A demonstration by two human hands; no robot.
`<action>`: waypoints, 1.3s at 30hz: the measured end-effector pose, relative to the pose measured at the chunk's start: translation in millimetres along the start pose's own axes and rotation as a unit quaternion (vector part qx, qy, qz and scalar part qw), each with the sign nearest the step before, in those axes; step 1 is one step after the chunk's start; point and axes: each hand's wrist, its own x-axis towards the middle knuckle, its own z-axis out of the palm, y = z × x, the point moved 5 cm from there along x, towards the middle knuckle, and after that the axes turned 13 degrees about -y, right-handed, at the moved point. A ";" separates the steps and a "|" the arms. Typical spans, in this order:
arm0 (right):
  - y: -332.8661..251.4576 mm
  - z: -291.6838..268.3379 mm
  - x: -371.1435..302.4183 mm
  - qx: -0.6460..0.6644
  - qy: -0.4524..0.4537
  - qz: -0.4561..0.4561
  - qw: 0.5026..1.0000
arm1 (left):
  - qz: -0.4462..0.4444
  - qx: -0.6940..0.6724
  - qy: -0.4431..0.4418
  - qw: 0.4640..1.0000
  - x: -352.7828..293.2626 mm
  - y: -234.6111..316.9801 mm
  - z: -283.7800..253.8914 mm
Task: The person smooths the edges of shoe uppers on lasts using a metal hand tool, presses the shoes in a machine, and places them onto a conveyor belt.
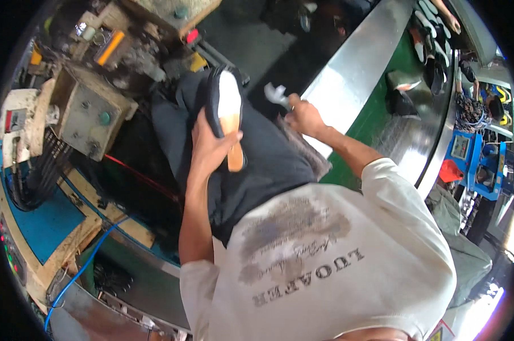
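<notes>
A dark shoe (230, 99) rests over my lap with its underside toward me, white at the front part and tan toward the heel. My left hand (211, 142) is closed around its middle, thumb on the tan part and fingers hidden behind the dark side. Off to the right, my right hand (305, 116) grips a hammer (277, 94) whose silvery head points up and left, apart from the shoe. Most of its handle is hidden in the fist, and blur softens the head's shape.
A stained machine (92, 113) stands at the left, with a blue cable (92, 258) below it. A metal-edged conveyor with a green belt (359, 122) runs along my right, carrying several shoes (402, 96). Blue equipment (475, 162) stands farther right.
</notes>
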 end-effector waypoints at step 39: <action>-164.4 -29.1 -28.4 0.267 -0.177 -0.161 0.933 | 0.386 -0.116 0.066 0.913 -59.6 115.5 -67.3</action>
